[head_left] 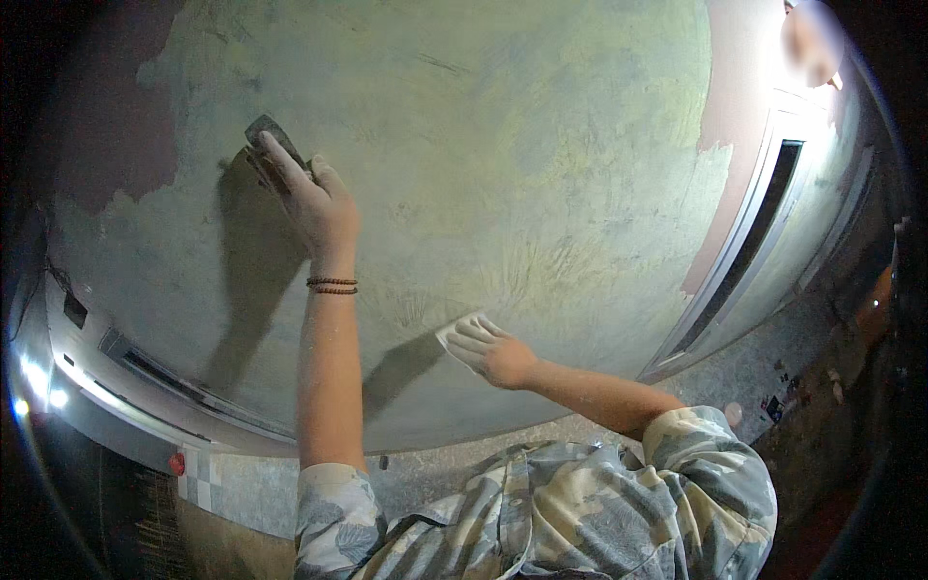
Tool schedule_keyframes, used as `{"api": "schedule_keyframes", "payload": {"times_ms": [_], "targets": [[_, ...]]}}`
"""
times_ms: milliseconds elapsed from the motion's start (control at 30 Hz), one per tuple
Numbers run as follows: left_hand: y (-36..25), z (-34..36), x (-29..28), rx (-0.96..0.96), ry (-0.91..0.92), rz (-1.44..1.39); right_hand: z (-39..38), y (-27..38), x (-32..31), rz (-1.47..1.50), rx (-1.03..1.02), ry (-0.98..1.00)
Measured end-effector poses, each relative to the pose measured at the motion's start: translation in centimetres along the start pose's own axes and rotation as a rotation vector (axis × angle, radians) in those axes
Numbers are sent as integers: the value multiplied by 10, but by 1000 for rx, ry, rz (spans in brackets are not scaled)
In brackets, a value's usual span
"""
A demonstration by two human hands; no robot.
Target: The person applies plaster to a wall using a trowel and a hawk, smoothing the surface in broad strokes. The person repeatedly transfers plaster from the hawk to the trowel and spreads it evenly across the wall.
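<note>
My left hand (pixel 319 208), dusty with white powder and wearing a brown bead bracelet (pixel 332 286), reaches up the greenish-grey plastered wall (pixel 464 174). It grips a dark block (pixel 263 126), like a sanding block, held at the wall; the fingers partly hide it. Lower down and to the right, my right hand (pixel 498 358) presses a white square pad (pixel 446 333) to the wall with its fingers laid over it. Most of the pad lies under the fingers, and its material cannot be made out. Both hands cast shadows leftward.
Pinkish bare patches (pixel 111 145) border the plaster. On the right is a long white-framed dark opening (pixel 739 246); a similar dark strip (pixel 164 372) runs at lower left. Grey floor (pixel 435 474) lies below, with small litter (pixel 778 404) at right. Bright lights glare at left.
</note>
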State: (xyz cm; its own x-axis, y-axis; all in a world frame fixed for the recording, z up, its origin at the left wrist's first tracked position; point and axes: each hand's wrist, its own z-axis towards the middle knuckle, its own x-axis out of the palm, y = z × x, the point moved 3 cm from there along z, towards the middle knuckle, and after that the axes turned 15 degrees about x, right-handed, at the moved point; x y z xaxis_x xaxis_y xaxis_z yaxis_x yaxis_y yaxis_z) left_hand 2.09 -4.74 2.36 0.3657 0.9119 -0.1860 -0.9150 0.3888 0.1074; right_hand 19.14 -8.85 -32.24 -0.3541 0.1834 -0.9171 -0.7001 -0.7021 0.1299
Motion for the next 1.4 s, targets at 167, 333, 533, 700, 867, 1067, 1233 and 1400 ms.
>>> {"api": "schedule_keyframes", "payload": {"times_ms": [167, 333, 533, 700, 867, 1067, 1233, 1400], "targets": [[10, -6, 1, -149, 45, -156, -82, -42, 22, 406, 740, 517], [-8, -44, 4, -54, -25, -374, -127, -53, -12, 725, 988, 305], [-102, -218, 33, -776, 280, -1348, -136, -53, -40, 1004, 792, 89], [-165, -294, 56, -990, 582, -1575, -135, -48, -44, 1172, 762, 203], [-175, -298, 64, -1267, 612, -1678, -145, -43, -51, 1108, 759, 77], [-190, -298, 67, -1353, 639, -1923, -161, -43, -56, 1739, 901, 407], [-220, -274, 69, -1209, 751, -1857, -155, -45, -84, 1635, 725, 345], [-215, -219, 57, -803, 963, -1485, -150, -45, -111, 1449, 787, 346]]}}
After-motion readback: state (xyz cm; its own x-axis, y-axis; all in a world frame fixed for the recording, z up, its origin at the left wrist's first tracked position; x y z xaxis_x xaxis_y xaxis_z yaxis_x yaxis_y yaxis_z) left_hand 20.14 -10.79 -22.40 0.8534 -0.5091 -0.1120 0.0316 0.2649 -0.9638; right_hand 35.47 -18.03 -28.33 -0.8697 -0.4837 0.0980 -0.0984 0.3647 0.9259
